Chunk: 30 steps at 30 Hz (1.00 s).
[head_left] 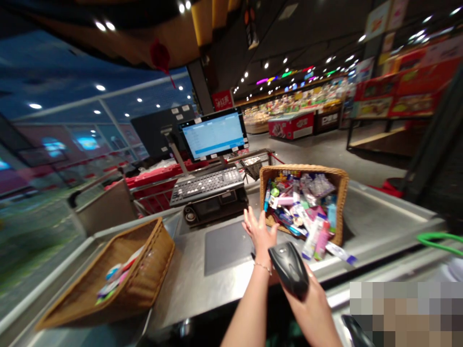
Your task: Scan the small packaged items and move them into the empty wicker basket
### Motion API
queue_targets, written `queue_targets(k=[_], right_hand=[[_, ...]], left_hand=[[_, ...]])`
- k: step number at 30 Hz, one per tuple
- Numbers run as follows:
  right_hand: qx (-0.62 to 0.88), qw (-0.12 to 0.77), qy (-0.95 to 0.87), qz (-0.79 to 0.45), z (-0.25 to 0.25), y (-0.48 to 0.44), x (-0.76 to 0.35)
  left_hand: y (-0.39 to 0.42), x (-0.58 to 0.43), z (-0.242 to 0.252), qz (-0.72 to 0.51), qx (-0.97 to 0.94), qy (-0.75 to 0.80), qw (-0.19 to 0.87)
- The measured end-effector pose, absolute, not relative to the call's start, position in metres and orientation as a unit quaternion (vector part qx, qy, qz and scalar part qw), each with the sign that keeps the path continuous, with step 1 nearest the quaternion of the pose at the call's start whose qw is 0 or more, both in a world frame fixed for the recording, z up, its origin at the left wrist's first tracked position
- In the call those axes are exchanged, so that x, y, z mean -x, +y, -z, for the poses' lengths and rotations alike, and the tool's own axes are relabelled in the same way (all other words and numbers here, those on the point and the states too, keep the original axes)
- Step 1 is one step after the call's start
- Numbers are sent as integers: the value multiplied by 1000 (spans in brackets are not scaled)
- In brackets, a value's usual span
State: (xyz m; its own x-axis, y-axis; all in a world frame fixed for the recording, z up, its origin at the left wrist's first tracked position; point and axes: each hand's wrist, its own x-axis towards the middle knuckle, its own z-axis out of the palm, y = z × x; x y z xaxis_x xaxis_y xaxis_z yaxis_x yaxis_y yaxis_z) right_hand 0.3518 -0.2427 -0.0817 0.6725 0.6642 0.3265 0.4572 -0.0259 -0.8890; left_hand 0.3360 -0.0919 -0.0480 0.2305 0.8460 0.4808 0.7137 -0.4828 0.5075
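My left hand (261, 233) is stretched out over the counter with its fingers spread and nothing in it. It is close to the near left corner of a wicker basket (344, 202), which is tilted towards me and full of small packaged goods. My right hand (316, 301) is wrapped around a black handheld barcode scanner (290, 270), whose head points up beside my left wrist. A pink tube-like item (321, 243) and a white and purple box (311, 239) spill over the basket's front edge. A small white and purple packet (340, 252) lies on the counter.
To the left, a second wicker basket (159, 255) holds a few small packages. A keyboard (210, 185) and lit monitor (215, 135) stand behind the metal counter (191, 284). A grey flat plate (224, 248) is set into it. Farther right lies a green loop (439, 237).
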Motion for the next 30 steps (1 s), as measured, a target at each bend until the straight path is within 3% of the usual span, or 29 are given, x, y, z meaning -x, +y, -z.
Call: queue_targets(k=[30], right_hand=[[744,588,-304,-98,89,-259,-374]], left_hand=[[-130,-372,69,-271,-833,461,145]])
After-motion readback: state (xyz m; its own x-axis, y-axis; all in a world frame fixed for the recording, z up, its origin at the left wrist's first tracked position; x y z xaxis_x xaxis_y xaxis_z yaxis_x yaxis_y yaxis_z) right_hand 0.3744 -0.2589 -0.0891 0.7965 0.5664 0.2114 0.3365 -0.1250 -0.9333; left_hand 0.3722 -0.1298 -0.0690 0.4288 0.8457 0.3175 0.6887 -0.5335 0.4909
